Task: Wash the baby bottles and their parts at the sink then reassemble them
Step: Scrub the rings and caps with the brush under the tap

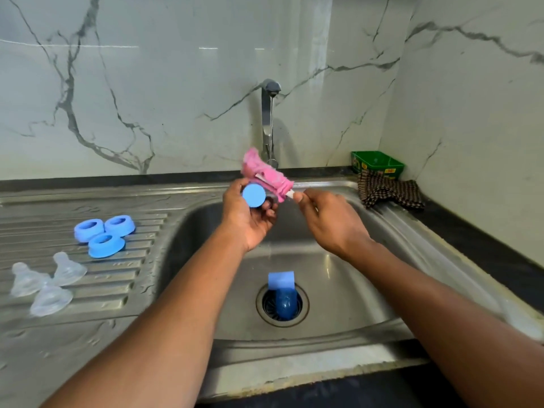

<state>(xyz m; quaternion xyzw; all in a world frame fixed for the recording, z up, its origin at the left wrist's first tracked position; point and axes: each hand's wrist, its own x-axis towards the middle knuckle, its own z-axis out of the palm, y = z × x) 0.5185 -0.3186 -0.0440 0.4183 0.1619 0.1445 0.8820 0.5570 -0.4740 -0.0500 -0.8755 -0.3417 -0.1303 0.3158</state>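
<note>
My left hand [250,219] grips a light blue bottle cap [253,195] over the sink, its flat round end facing me. My right hand [326,219] pinches the handle of a pink bottle brush [266,175] whose bristles lie against the cap. Another blue cap [281,285] lies on the sink drain [304,304]. On the draining board [44,207] to the left sit three blue screw rings [103,234] and three clear teats [48,285].
A chrome tap [268,119] rises behind the sink basin [338,278]. At the back right a green box [378,163] stands behind a brown checked cloth [388,191]. A dark counter edge runs along the right.
</note>
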